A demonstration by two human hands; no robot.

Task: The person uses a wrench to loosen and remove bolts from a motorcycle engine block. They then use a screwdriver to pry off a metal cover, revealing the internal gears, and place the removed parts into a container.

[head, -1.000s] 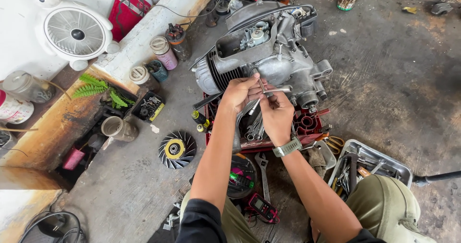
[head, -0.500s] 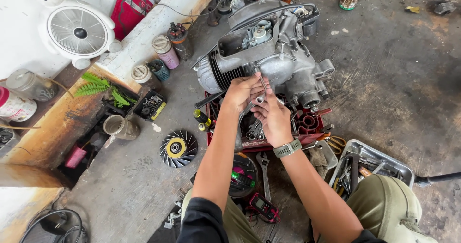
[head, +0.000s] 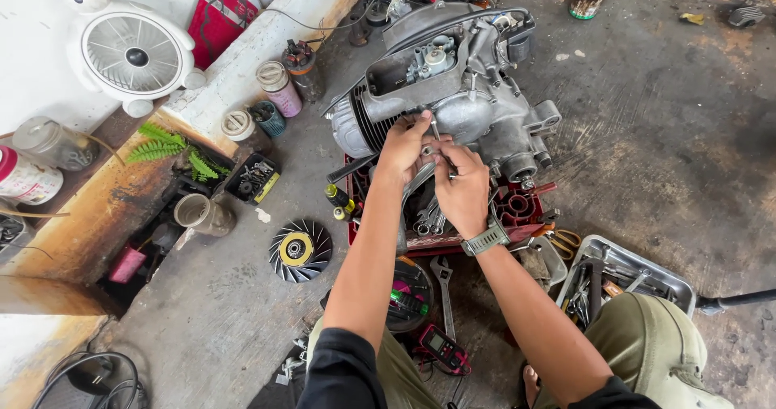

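Observation:
A grey metal engine block (head: 477,86) with cooling fins rests on a red tool tray (head: 517,207) on the concrete floor. Both hands meet at the engine's near side. My left hand (head: 402,146) pinches a thin metal tool shaft (head: 435,126) against the casing. My right hand (head: 462,189), with a wristwatch, is closed around a small metal part and the tool's lower end just below the left hand. What exactly sits between the fingers is hidden.
A round finned flywheel (head: 300,250) lies left of my arm. A wrench (head: 443,284) and a multimeter (head: 440,348) lie near my knees. A metal tray of tools (head: 638,276) is at right. Cans (head: 279,88), a cup (head: 202,213) and a white fan (head: 133,49) line the left wall.
Both hands have shifted slightly up toward the engine casing and closed tighter together around the tool. The engine has not moved.

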